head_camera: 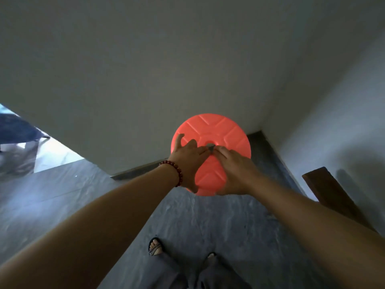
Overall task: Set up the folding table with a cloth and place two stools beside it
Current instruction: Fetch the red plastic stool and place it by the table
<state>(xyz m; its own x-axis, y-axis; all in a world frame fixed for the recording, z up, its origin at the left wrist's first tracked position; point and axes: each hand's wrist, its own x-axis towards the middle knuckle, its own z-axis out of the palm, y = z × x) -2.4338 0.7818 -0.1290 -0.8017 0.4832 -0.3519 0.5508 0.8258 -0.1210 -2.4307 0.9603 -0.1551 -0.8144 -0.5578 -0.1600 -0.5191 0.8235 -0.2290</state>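
- Two bare forearms reach forward from the lower corners toward a round coral-red stool [216, 130] standing in the corner where two grey walls meet.
- Far left: a bright opening [23, 142] beyond the wall edge shows a dark, blurred shape; what it is cannot be told.
- Left forearm: a bracelet [177, 172] of dark red beads circles the wrist.
- Left hand [187, 159]: spread wide, thumb and fingers splayed flat over the left part of the seat, fingertips reaching toward the middle.
- Stool: seen from above as a disc with raised chevron ridges radiating from a small central hole; its legs are hidden beneath the seat. It sits near the dark skirting of both walls.
- Centre of seat: a small grey item [210, 147] lies between the fingertips of both hands; its nature cannot be told.
- Right hand [235, 170]: laid over the near right part of the seat, fingers together and pointing to the central hole; whether it grips anything cannot be told.
- Below: grey marbled floor [218, 222], two sandalled feet.
- Right: a dark wooden board [331, 190] leans by the wall.
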